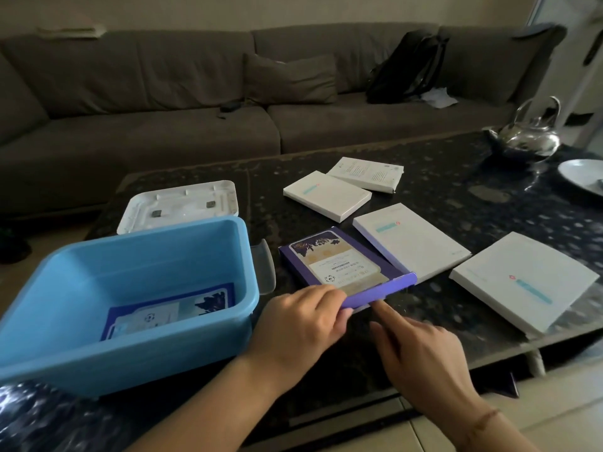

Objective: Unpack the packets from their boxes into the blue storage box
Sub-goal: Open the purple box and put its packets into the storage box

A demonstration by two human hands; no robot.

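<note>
An open purple box (381,288) lies on the dark table, with a stack of packets (339,262) showing inside it. My left hand (303,324) grips the box's near left corner, fingers curled over its edge. My right hand (421,350) is beside it, index finger stretched out and touching the near edge of the box. The blue storage box (130,350) stands at the left; one purple and white packet (169,313) lies flat on its bottom. Three white boxes (326,194) (412,241) (525,280) lie to the right and behind.
The storage box's white lid (179,203) lies upside down behind it. A white packet (368,173) rests at the back. A metal kettle (528,135) and a plate (584,176) stand at the far right. A grey sofa (195,93) runs behind the table.
</note>
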